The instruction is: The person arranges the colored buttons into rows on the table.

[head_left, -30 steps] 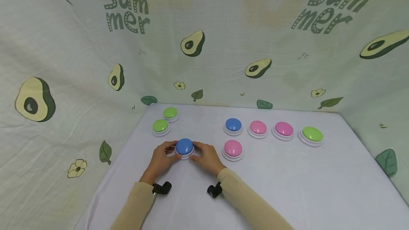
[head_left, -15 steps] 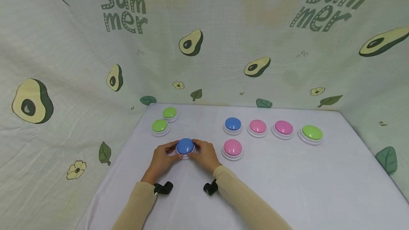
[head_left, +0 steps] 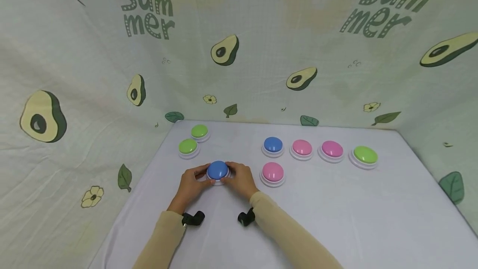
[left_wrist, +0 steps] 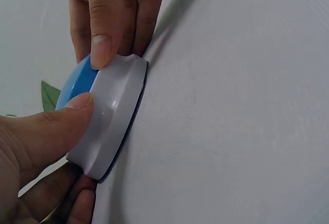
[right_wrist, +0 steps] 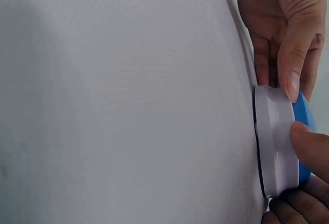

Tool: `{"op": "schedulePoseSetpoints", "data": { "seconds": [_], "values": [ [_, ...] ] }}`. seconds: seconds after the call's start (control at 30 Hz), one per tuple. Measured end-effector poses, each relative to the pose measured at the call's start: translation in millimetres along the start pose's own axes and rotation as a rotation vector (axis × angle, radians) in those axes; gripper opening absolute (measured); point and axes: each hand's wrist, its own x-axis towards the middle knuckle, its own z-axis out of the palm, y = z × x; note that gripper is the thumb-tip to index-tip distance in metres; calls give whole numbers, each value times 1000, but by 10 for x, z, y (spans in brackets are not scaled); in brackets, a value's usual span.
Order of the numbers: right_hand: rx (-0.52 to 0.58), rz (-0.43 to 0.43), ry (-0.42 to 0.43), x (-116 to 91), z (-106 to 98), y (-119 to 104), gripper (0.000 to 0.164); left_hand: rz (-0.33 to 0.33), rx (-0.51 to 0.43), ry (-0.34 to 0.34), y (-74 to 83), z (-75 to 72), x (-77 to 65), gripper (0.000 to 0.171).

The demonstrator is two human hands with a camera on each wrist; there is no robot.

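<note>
A push button with a blue dome and white base (head_left: 218, 170) stands on the white-covered table, between both hands. My left hand (head_left: 190, 186) grips its left side, thumb at the front of the rim and fingers round the side. From the right, my right hand (head_left: 240, 181) holds it the same way. Both thumbs press near the top edge of the white base (left_wrist: 110, 108) in the left wrist view. In the right wrist view the base (right_wrist: 277, 142) sits on or just at the cloth. Right of the hands is a pink button (head_left: 273, 172).
Two green buttons (head_left: 188, 146) stand at the back left. Along the back right are another blue button (head_left: 273, 145), a light pink button (head_left: 301, 147), a magenta button (head_left: 332, 149) and a green button (head_left: 365, 155). A printed cloth (head_left: 261, 45) hangs behind the table.
Both hands and the blue button have shifted very slightly to the right. The grip looks the same, and the other buttons stay in place.
</note>
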Motion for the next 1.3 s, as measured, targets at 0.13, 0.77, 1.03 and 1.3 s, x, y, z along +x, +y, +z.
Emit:
{"op": "schedulePoseSetpoints", "data": {
  "seconds": [0.13,0.77,1.03,1.3],
  "values": [
    [9,11,-2,-10,-8,-16,56,-9,-22,10,20,13,-15,63],
    [146,27,70,-184,-280,59,61,18,-137,14,281,288,-43,64],
    [204,58,128,-337,-657,93,62,101,-103,11,581,582,4,64],
    [124,83,225,-475,-1010,191,63,130,-116,4,862,935,58,62]
  ]
}}
